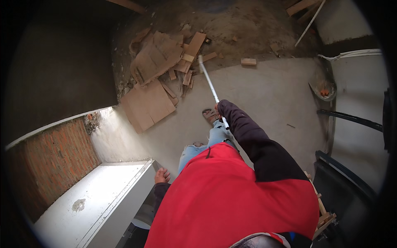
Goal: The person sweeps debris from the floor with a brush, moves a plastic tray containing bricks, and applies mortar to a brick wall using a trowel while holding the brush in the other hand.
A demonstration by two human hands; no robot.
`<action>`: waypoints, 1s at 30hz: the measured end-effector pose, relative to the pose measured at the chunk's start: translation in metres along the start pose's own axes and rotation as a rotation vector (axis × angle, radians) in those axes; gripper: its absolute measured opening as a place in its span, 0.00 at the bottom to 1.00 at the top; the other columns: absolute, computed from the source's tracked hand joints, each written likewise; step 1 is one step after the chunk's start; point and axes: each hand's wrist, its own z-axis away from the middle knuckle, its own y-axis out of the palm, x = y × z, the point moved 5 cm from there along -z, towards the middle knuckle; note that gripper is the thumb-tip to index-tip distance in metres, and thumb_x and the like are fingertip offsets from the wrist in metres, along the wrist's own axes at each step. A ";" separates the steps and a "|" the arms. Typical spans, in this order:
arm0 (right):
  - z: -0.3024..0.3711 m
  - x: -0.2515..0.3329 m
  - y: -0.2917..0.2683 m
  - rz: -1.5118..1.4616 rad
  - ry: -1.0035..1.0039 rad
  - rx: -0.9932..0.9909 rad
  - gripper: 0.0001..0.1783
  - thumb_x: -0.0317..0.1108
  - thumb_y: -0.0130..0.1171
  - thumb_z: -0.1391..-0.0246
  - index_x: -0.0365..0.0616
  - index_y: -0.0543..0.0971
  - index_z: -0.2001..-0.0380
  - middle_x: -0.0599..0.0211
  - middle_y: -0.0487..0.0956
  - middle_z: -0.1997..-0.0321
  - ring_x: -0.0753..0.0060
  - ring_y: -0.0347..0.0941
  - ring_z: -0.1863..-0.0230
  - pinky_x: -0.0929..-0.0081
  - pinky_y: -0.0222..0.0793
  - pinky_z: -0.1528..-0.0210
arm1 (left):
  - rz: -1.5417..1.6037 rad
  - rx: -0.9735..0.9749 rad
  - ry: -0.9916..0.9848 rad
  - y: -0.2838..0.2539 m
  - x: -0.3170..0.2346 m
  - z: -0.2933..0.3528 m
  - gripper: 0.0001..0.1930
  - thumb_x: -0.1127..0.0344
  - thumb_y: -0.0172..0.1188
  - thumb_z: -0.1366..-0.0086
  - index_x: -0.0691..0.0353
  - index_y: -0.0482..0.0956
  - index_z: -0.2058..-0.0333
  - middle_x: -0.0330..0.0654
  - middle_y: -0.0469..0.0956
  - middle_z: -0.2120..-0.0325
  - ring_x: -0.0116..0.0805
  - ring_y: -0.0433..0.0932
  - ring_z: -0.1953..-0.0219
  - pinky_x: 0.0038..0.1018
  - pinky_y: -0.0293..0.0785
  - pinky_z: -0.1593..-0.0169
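My right hand (218, 109) is closed around a long white pole (210, 82), close to its near end. The dark sleeve covers much of that hand. The pole slants away over the floor, and its far end carries a short pale head (201, 59) beside the scrap pile; I cannot tell whether it touches the floor. My left hand (162, 175) hangs low at my left side, near the edge of a white ledge (124, 198). Its fingers are loosely bent and a little apart, with nothing seen in them.
Torn cardboard (149, 105) and wood scraps (194, 45) lie in a heap ahead on the left. A lone brick-like block (248, 61) rests farther right. Black furniture (343, 173) stands along the right wall, with a scoop-shaped container (324, 90) beyond it.
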 end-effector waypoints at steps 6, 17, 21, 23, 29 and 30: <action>0.139 -0.093 -0.054 0.168 -0.594 -0.309 0.18 0.45 0.49 0.51 0.39 0.71 0.70 0.56 0.73 0.78 0.60 0.70 0.79 0.65 0.65 0.75 | -0.017 0.005 0.076 -0.006 0.019 0.008 0.18 0.53 0.49 0.41 0.53 0.66 0.55 0.37 0.72 0.59 0.30 0.73 0.65 0.26 0.68 0.69; 0.055 -0.301 -0.155 1.523 -0.183 -0.159 0.11 0.44 0.49 0.58 0.52 0.75 0.83 0.69 0.75 0.79 0.69 0.73 0.73 0.70 0.67 0.72 | -0.138 0.108 0.076 0.024 -0.033 -0.015 0.20 0.53 0.51 0.42 0.53 0.65 0.53 0.38 0.71 0.57 0.33 0.72 0.61 0.30 0.68 0.63; 0.135 -0.192 -0.111 1.431 -0.624 -0.298 0.09 0.43 0.49 0.61 0.55 0.73 0.86 0.70 0.72 0.83 0.70 0.71 0.75 0.72 0.65 0.74 | -0.157 0.095 0.087 0.034 -0.062 -0.005 0.20 0.53 0.50 0.42 0.53 0.65 0.53 0.38 0.70 0.57 0.34 0.71 0.59 0.30 0.68 0.62; 0.183 -0.124 -0.061 1.368 -0.798 -0.289 0.08 0.43 0.49 0.62 0.56 0.72 0.88 0.71 0.70 0.85 0.70 0.70 0.77 0.73 0.64 0.75 | -0.151 0.074 0.080 0.034 -0.068 0.001 0.20 0.53 0.50 0.42 0.53 0.65 0.52 0.38 0.70 0.57 0.34 0.72 0.59 0.30 0.69 0.62; 0.191 0.001 0.050 0.942 -1.095 -0.068 0.05 0.35 0.50 0.59 0.47 0.70 0.81 0.68 0.69 0.84 0.72 0.65 0.85 0.74 0.64 0.80 | -0.138 0.059 0.119 0.022 -0.055 0.002 0.20 0.52 0.51 0.42 0.53 0.65 0.53 0.38 0.71 0.56 0.33 0.72 0.60 0.29 0.69 0.64; 0.180 0.004 0.047 0.763 -0.940 -0.025 0.05 0.34 0.49 0.57 0.46 0.70 0.79 0.67 0.69 0.84 0.71 0.66 0.85 0.73 0.65 0.81 | -0.133 0.058 0.125 0.019 -0.052 0.002 0.20 0.52 0.51 0.42 0.53 0.65 0.53 0.38 0.71 0.57 0.33 0.72 0.61 0.28 0.69 0.64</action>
